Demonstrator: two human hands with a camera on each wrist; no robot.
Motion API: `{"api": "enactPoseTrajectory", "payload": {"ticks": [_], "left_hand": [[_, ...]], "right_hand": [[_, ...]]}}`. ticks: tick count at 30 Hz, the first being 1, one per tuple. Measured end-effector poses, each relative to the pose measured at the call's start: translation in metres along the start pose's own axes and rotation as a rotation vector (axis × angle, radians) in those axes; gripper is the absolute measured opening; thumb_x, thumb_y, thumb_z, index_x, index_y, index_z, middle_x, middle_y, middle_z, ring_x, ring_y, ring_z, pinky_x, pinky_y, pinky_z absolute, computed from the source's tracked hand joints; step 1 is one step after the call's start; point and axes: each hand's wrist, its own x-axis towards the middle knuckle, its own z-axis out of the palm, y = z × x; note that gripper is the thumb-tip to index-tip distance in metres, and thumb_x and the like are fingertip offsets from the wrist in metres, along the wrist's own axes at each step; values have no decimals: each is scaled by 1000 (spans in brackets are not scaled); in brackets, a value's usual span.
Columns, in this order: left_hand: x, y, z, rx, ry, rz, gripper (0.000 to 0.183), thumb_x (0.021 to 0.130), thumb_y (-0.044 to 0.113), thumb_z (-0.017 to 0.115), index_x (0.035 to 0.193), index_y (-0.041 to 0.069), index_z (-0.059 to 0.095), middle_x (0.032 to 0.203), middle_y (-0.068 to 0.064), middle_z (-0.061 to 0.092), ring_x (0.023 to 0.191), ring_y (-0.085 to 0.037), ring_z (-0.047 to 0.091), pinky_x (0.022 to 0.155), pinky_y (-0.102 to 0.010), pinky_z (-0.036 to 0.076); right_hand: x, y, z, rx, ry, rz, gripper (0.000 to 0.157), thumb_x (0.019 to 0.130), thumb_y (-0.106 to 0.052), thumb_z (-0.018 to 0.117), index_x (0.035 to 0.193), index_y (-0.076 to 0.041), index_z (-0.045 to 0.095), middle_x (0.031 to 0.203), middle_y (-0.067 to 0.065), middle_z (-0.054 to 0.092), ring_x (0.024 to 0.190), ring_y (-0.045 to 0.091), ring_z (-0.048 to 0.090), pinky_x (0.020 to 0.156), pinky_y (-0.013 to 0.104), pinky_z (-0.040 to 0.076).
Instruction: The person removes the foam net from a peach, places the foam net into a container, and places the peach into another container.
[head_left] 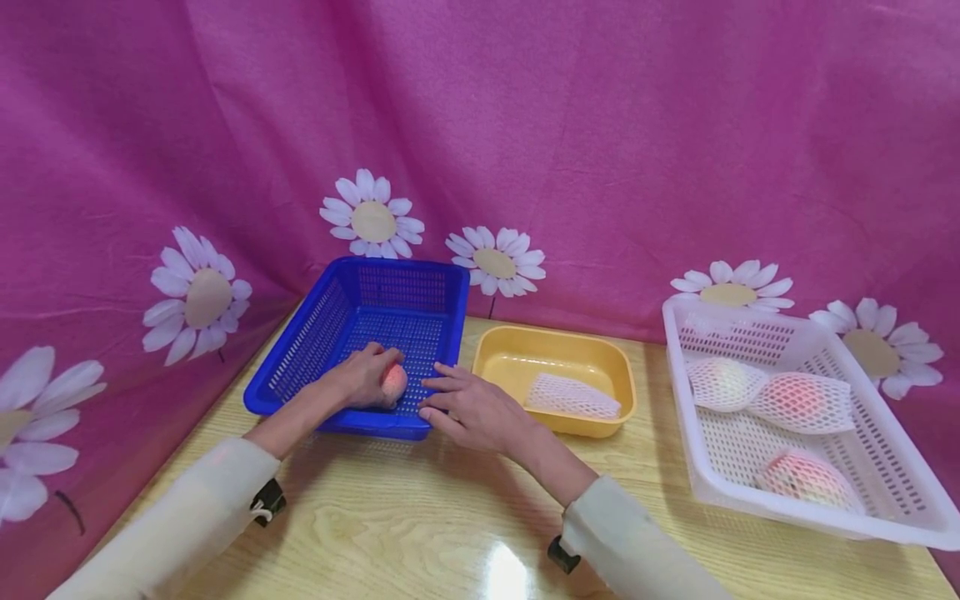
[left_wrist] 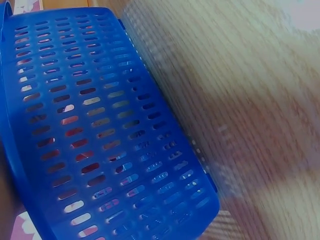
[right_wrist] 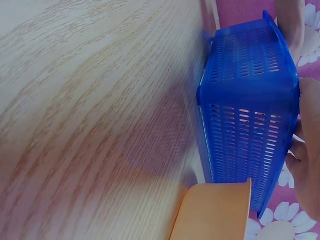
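Inside the blue basket (head_left: 375,427), near its front right corner, my left hand (head_left: 362,379) grips a pinkish peach (head_left: 394,383). The palm side of that hand is hidden. My right hand (head_left: 476,410) is at the basket's right rim, its fingers fairly straight and reaching over the edge. Nothing shows in its grasp. In the left wrist view, the slotted wall of the blue basket (left_wrist: 107,90) hides most of what lies behind, with reddish patches visible through the slots. The right wrist view shows the right hand (right_wrist: 309,160) at the rim.
Right of the blue basket stands a yellow tray (head_left: 555,337) holding a white foam net sleeve (head_left: 573,397). A white basket (head_left: 795,510) at the far right contains netted peaches (head_left: 802,402). A magenta curtain (head_left: 585,150) with daisies hangs behind the wooden table (head_left: 405,517).
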Motion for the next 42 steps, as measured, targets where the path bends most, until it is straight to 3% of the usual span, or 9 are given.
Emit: {"api": "enactPoseTrajectory", "payload": {"ticks": [9, 24, 33, 37, 42], "left_hand": [[2, 2, -2, -18, -25, -18, 67, 75, 22, 80, 134, 2, 55, 123, -29, 53, 107, -49, 57, 89, -58, 50], [3, 4, -4, -16, -36, -36, 64, 85, 30, 70, 140, 4, 52, 129, -28, 50, 113, -51, 53, 93, -60, 46], [4, 11, -6, 35, 43, -32, 55, 88, 27, 59, 140, 9, 54, 133, -23, 52, 117, -46, 51, 92, -60, 47], [6, 15, -9, 58, 57, -60, 52, 93, 24, 63, 142, 10, 52, 137, -23, 50, 122, -46, 49, 94, -62, 45], [10, 20, -9, 59, 136, -45, 52, 94, 19, 64, 143, 10, 50, 138, -24, 49, 122, -45, 49, 94, -62, 46]], "right_hand": [[1, -1, 0, -26, -19, 10, 37, 105, -34, 50, 121, -10, 73, 132, 9, 64, 138, 28, 43, 116, 40, 29], [1, -2, -4, -89, -32, -7, 37, 105, -34, 49, 119, -11, 75, 131, 10, 64, 136, 29, 45, 114, 42, 32], [0, -4, -18, -144, -95, 89, 44, 104, -41, 48, 132, -13, 67, 140, 10, 58, 138, 29, 43, 115, 39, 31], [-3, -3, -28, -145, -101, 115, 44, 104, -41, 49, 134, -12, 65, 139, 11, 58, 136, 29, 45, 114, 41, 33], [-10, -1, -42, -145, -129, 183, 48, 104, -42, 48, 140, -12, 59, 138, 12, 59, 134, 29, 48, 114, 42, 33]]}}
